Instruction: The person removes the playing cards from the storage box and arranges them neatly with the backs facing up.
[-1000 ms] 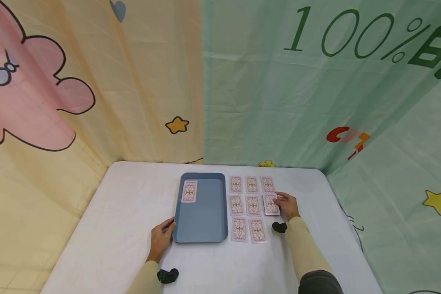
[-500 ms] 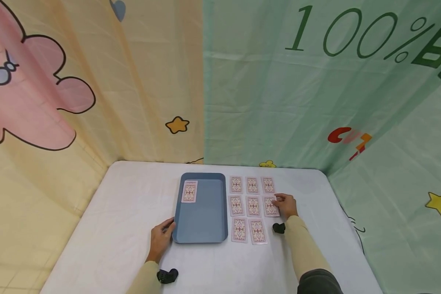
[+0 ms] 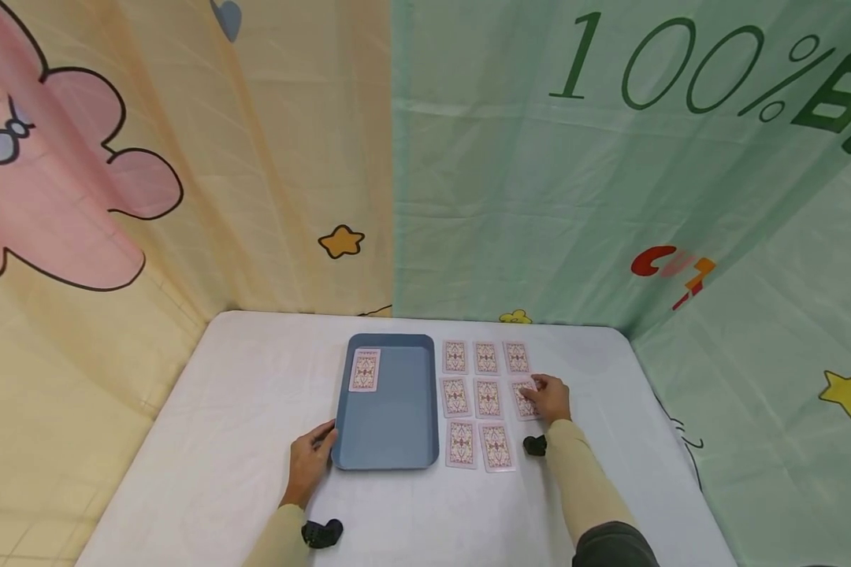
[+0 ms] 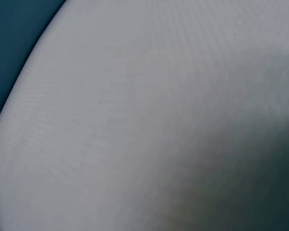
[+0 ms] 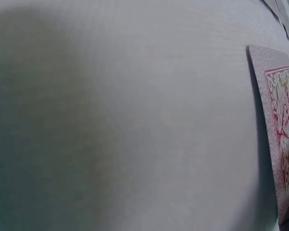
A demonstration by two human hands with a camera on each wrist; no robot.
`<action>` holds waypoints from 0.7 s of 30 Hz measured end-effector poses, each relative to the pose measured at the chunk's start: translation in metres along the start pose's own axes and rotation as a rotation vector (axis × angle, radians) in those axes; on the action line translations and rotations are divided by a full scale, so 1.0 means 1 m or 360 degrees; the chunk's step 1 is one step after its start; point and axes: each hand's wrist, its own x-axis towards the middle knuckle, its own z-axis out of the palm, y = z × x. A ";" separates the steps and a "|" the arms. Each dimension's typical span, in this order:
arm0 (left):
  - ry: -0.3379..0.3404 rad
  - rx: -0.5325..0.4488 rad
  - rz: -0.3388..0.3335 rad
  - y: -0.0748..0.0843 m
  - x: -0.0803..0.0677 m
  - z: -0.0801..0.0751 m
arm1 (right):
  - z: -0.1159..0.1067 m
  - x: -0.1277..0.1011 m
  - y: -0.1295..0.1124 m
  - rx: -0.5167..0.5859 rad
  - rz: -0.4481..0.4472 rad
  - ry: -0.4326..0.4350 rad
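Observation:
At the right end of the middle row, my right hand (image 3: 551, 398) pinches a red-and-white patterned playing card (image 3: 522, 400), back up, covering its right side. The right wrist view shows that card (image 5: 278, 115) at the right edge, a dark shadow along its side and fingertips at its far side. My left hand (image 3: 308, 463) touches the lower left rim of a blue-grey tray (image 3: 386, 463) with extended fingers. One face-down card (image 3: 365, 370) lies in the tray's upper left corner. In the left wrist view, only the tray's corner (image 4: 14, 43) shows beside the cloth.
Several face-down cards lie in rows right of the tray, among them a top-row card (image 3: 455, 357) and two front-row cards, one the rightmost (image 3: 496, 447). A white cloth (image 3: 206, 425) covers the table. Printed curtains (image 3: 510, 197) stand behind and at both sides.
My right hand has drawn slightly further over the right middle card, and that card has shifted a little toward me and to the right. The left hand and tray hold still.

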 end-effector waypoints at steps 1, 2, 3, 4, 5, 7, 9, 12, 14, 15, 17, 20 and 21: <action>0.0001 0.0001 0.0000 0.000 0.000 0.000 | 0.001 0.000 0.000 -0.0002 -0.0011 0.0008; 0.0003 -0.0001 -0.0001 0.000 0.000 0.000 | 0.001 0.000 0.000 0.0002 -0.0016 0.0016; 0.0009 -0.0002 -0.0002 -0.001 0.000 0.000 | 0.002 0.000 0.001 0.0009 -0.0016 0.0021; 0.0015 -0.0001 0.0002 0.000 0.000 0.000 | 0.002 0.000 0.001 0.0014 -0.0012 0.0022; 0.0020 0.0007 0.0016 0.000 0.000 0.001 | 0.003 0.000 0.001 0.0023 -0.0009 0.0024; 0.0034 0.0015 0.0035 0.000 0.000 0.000 | 0.004 -0.001 0.000 0.0038 0.0005 0.0025; 0.0042 0.0022 0.0047 0.000 0.000 0.000 | 0.005 -0.002 0.000 0.0032 0.0017 0.0034; 0.0027 0.0020 0.0051 0.001 0.000 -0.001 | 0.005 -0.004 -0.001 0.0011 0.0015 0.0052; 0.0010 0.0010 0.0039 0.001 0.000 -0.001 | 0.005 -0.006 -0.001 -0.0012 0.0001 0.0074; 0.0001 0.0009 0.0032 0.002 0.000 -0.001 | 0.005 -0.006 -0.001 -0.0021 -0.0013 0.0088; -0.0008 0.0002 0.0018 0.002 0.001 -0.001 | 0.006 -0.007 -0.002 -0.0021 -0.0017 0.0124; -0.0010 -0.0006 0.0003 0.002 0.001 -0.001 | 0.011 -0.010 -0.007 0.0020 -0.0053 0.0196; -0.0007 -0.0005 0.0003 0.003 0.001 0.000 | 0.013 -0.011 -0.009 0.0044 -0.0068 0.0217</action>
